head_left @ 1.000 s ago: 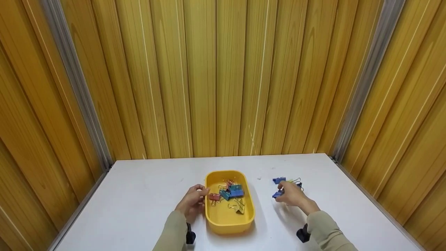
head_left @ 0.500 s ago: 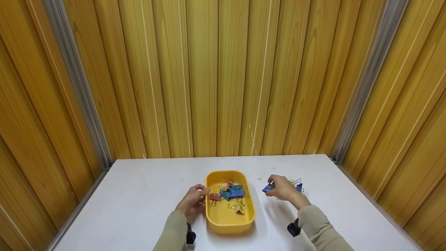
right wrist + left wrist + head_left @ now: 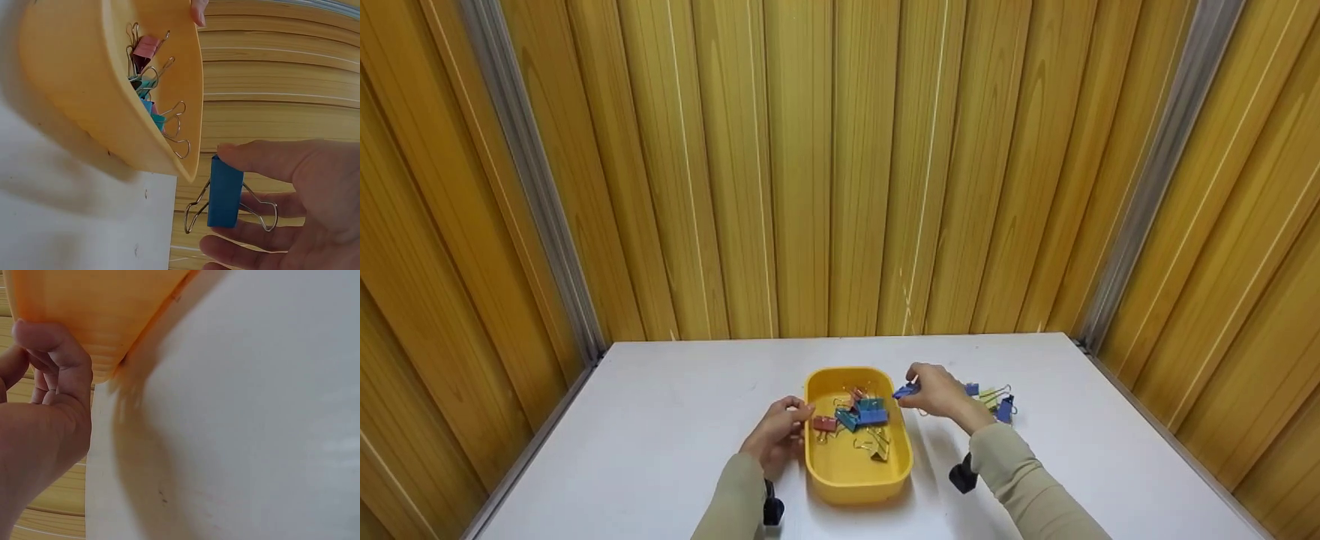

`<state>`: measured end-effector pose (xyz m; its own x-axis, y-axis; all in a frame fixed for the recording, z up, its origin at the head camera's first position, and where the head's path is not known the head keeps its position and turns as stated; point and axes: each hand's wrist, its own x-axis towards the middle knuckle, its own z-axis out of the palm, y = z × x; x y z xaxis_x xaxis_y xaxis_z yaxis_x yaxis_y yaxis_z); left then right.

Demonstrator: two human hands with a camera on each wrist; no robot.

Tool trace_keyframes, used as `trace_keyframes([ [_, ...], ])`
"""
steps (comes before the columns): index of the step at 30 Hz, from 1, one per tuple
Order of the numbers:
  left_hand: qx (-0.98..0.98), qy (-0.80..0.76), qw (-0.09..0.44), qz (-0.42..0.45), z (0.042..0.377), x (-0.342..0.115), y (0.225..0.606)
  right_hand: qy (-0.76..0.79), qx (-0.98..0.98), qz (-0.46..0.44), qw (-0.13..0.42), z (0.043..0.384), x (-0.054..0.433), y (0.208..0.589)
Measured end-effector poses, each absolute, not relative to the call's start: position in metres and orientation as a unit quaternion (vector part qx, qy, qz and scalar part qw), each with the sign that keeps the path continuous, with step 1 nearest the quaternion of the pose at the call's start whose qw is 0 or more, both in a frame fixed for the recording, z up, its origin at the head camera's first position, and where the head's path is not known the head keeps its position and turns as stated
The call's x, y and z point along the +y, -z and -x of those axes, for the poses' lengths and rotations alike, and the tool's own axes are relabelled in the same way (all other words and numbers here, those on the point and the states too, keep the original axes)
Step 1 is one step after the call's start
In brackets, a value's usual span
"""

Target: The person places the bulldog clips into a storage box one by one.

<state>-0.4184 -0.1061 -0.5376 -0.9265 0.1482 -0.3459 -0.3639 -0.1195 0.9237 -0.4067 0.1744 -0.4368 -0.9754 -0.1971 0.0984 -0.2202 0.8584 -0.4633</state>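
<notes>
Pinched between the thumb and fingers of my right hand [image 3: 937, 391] is a blue binder clip [image 3: 225, 194], its two wire handles sticking out. It is beside the right rim of a yellow plastic tub [image 3: 859, 492]. My left hand [image 3: 774, 429] grips the tub's left rim, with a fingertip showing over the edge in the right wrist view. Inside the tub lie several binder clips, among them a red clip [image 3: 824, 424], a teal clip [image 3: 847, 420], a blue clip [image 3: 873, 416] and a yellow clip [image 3: 878, 449].
Right of the tub, a dark blue clip [image 3: 1006, 409], a yellow-green clip [image 3: 988, 400] and another blue clip [image 3: 973, 389], partly behind my right hand, lie on the white table [image 3: 675, 420]. Wood-patterned panels [image 3: 855, 187] enclose the table's back and sides.
My right hand has lifted the blue binder clip from the group on the right and carried it left to the tub's rim. The left hand has stayed at the tub.
</notes>
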Motion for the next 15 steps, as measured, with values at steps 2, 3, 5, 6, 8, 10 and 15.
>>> trace_keyframes([
  [2, 0.643, -0.741, 0.175, 0.080, 0.418, -0.106, 0.538, -0.241, -0.964, -0.111, 0.023, 0.409, 0.168, 0.437],
  [3, 0.643, -0.741, 0.177, 0.081, 0.418, -0.105, 0.538, -0.238, -0.964, -0.115, 0.026, 0.410, 0.165, 0.438],
  [5, 0.649, -0.736, 0.178, 0.078, 0.418, -0.105, 0.538, -0.233, -0.965, -0.118, 0.030, 0.411, 0.159, 0.438],
  [6, 0.651, -0.734, 0.178, 0.076, 0.418, -0.105, 0.538, -0.230, -0.965, -0.120, 0.032, 0.412, 0.156, 0.439],
  [8, 0.649, -0.736, 0.176, 0.077, 0.417, -0.106, 0.538, -0.225, -0.966, -0.125, 0.035, 0.414, 0.149, 0.440],
  [10, 0.649, -0.736, 0.175, 0.077, 0.417, -0.106, 0.538, -0.224, -0.966, -0.127, 0.031, 0.416, 0.142, 0.443],
  [15, 0.651, -0.736, 0.173, 0.073, 0.417, -0.109, 0.539, -0.227, -0.963, -0.141, 0.031, 0.419, 0.129, 0.451],
])
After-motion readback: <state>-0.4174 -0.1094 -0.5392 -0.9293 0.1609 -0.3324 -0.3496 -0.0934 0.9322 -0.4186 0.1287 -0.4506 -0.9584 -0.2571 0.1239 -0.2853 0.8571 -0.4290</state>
